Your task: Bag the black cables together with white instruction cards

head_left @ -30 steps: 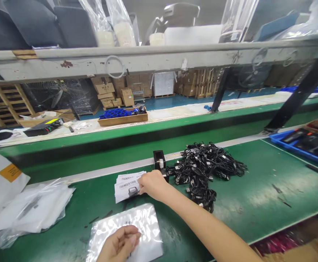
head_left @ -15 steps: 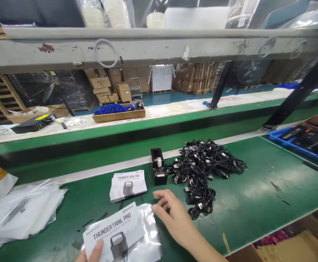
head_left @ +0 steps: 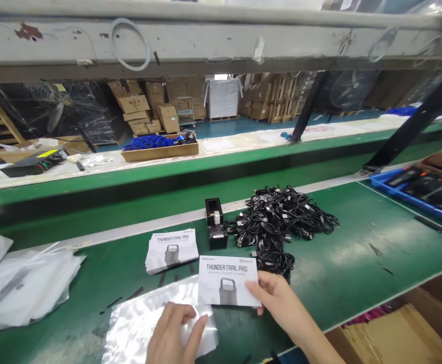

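In my right hand, a white booklet printed "THUNDER TRAIL PRO" is pinched at its right edge, thumb on the front. My left hand hovers over or rests on a clear plastic bag lying flat on the green bench; its fingers are bent, with the thumb apart from them. Whether it touches the bag is unclear. Behind the held booklet sits a stack of matching booklets. A black tape dispenser stands beside that stack, and a heap of black USB cables spreads to its right.
More clear bags are piled at the left. A blue tray of black items sits at the far right. On the raised ledge behind are a cardboard tray with blue parts and a black device. An open carton stands below the bench edge.
The booklet has passed from my left hand to my right and moved rightward. The plastic bag now lies on the bench, with my left hand over it. The view has tilted down slightly.
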